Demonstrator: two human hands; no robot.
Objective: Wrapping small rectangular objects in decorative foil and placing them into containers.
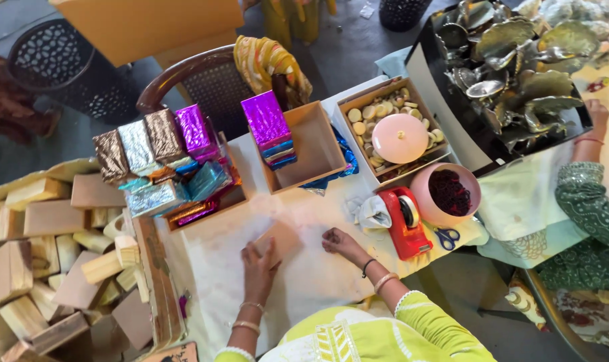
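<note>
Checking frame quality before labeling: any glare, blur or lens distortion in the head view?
Head view: soft, even daylight with faint shadows; specular glare on the purple foil-wrapped box and the metallic leaf-shaped trays; wide-angle bending toward the edges, seen in the pile of wooden blocks; centre is sharp, with the left hand on a flat brown piece and the right hand on the white table cover.

sleeves – lime-green, white-beaded cuffs | left wrist – two bangles | right wrist – bangle, black thread
</note>
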